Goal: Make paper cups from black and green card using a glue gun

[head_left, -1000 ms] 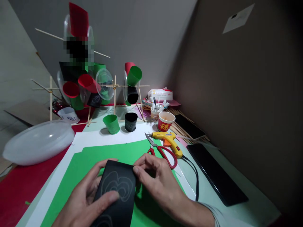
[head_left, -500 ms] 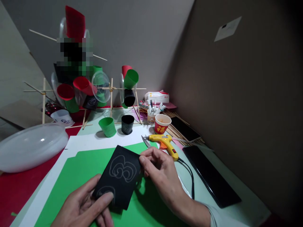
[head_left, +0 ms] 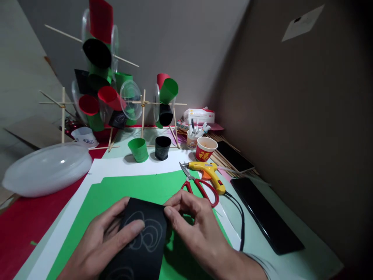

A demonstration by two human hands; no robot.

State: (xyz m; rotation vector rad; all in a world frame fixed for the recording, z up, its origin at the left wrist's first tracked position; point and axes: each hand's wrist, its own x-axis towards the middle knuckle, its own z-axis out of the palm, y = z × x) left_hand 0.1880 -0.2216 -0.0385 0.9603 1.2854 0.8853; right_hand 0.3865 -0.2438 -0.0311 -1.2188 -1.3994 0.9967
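A piece of black paper (head_left: pixel 147 237) with pale swirl drawings is held between both hands above a green sheet (head_left: pixel 96 202). My left hand (head_left: pixel 107 241) grips its left edge, thumb lying across the drawn face. At the top right corner, my right hand (head_left: pixel 192 221) pinches the paper between thumb and fingers. Red-handled scissors (head_left: pixel 190 178) lie just beyond my right hand, beside a yellow glue gun (head_left: pixel 208 171) with a black cord. The lower end of the black paper runs out of view.
Behind stand a green paper cup (head_left: pixel 138 149), a black one (head_left: pixel 162 147), a red cup (head_left: pixel 205 148) and a holder of markers (head_left: pixel 192 140). A stick frame (head_left: pixel 143 112) carries coloured cups. A white balloon-like object (head_left: pixel 48 169) lies left, a black slab (head_left: pixel 266 216) right.
The black paper has come lower and nearer, and my left hand has slid up toward its top edge. The scissors now show fully. The view has shifted slightly.
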